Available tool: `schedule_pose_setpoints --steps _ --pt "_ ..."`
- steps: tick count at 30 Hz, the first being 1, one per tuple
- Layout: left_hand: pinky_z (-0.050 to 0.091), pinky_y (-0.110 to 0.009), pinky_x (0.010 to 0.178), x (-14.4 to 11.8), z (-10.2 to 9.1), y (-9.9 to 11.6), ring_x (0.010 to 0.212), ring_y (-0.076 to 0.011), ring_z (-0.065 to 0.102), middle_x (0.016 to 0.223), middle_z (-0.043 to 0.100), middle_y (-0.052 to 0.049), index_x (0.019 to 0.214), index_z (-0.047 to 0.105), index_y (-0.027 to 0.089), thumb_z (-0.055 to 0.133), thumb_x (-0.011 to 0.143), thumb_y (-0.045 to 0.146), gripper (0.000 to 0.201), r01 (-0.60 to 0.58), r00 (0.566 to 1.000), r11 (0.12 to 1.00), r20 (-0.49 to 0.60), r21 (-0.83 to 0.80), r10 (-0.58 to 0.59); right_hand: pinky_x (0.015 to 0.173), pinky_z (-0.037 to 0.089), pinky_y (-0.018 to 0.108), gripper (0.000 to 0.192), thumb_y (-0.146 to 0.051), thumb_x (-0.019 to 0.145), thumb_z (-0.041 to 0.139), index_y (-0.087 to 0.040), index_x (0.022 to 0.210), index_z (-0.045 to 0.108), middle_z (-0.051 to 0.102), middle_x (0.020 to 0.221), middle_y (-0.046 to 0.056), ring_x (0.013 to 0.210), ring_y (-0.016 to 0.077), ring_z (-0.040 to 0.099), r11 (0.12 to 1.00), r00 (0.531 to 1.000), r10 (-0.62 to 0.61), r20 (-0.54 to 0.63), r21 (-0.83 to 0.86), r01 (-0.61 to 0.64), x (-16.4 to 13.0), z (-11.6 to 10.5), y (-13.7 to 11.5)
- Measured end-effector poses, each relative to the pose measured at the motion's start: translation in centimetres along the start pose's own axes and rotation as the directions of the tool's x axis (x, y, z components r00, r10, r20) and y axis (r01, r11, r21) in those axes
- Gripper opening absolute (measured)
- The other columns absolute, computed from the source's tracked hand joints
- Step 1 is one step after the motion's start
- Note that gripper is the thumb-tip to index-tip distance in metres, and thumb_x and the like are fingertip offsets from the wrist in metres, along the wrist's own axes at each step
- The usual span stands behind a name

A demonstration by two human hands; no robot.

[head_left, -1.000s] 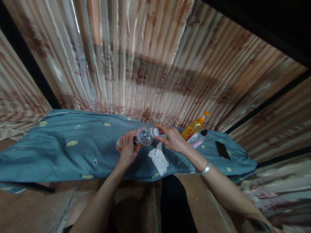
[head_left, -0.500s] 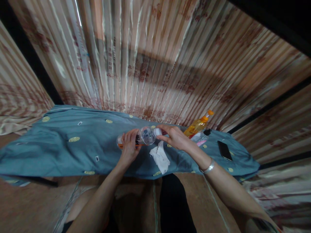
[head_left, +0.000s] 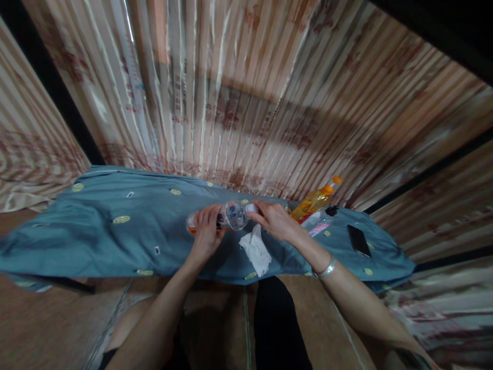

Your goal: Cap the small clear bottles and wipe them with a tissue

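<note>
Water could be spilled onto the blue cloth if the white cap is loosened while the clear plastic bottle is held on its side above the cloth. The bottle's body is gripped by the closed left hand, and the cap is pinched by the right hand. A crumpled white tissue lies just beneath.

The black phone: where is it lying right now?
In the head view the black phone lies flat on the blue cloth near its right end, right of the orange bottle and clear of both hands.
</note>
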State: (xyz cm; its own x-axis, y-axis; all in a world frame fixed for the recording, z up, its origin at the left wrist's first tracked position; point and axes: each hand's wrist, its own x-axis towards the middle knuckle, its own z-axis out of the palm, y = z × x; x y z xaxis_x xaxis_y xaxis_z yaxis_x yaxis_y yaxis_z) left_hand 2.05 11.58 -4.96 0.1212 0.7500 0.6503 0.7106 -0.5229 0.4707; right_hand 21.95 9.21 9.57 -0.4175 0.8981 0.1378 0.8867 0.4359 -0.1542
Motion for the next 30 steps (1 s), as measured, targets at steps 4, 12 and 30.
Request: schedule_pose_setpoints --steps 4,12,30 --pt "0.025 -0.057 0.110 -0.1 0.0 -0.1 0.122 -0.0333 0.051 0.129 0.057 -0.017 0.135 0.041 0.017 0.057 0.077 0.018 0.060 -0.003 1.000 1.000 0.012 -0.005 0.003 0.060 0.035 0.025 0.033 -0.045 0.098 0.048 -0.015 0.101 0.063 0.071 0.076 0.006 0.073 0.0212 0.069 0.993 0.994 0.108 -0.009 -0.054 -0.108 0.3 0.4 -0.3" --pt "0.027 -0.057 0.109 0.1 0.0 -0.1 0.122 -0.0341 0.050 0.129 0.057 -0.017 0.134 0.042 0.017 0.060 0.077 0.019 0.060 -0.008 1.000 1.000 0.011 -0.027 0.008 0.065 0.044 0.025 0.042 -0.053 0.096 0.044 -0.018 0.102 0.065 0.070 0.074 0.003 0.070 0.0188 0.068 0.940 0.972 0.204 -0.120 0.301 -0.160 0.2 2.4 1.4" --pt "0.048 -0.048 0.096 -1.1 -0.6 2.8 0.118 -0.0313 0.060 0.129 0.060 -0.015 0.136 0.036 0.021 0.079 0.063 0.035 0.086 0.266 0.964 0.894 0.105 -0.361 -0.245 0.096 0.049 0.050 0.035 -0.048 0.087 0.052 -0.020 0.101 0.069 0.071 0.107 0.012 0.108 0.0298 0.064 0.642 0.830 0.536 -0.155 0.712 -0.282 -4.5 15.6 3.1"
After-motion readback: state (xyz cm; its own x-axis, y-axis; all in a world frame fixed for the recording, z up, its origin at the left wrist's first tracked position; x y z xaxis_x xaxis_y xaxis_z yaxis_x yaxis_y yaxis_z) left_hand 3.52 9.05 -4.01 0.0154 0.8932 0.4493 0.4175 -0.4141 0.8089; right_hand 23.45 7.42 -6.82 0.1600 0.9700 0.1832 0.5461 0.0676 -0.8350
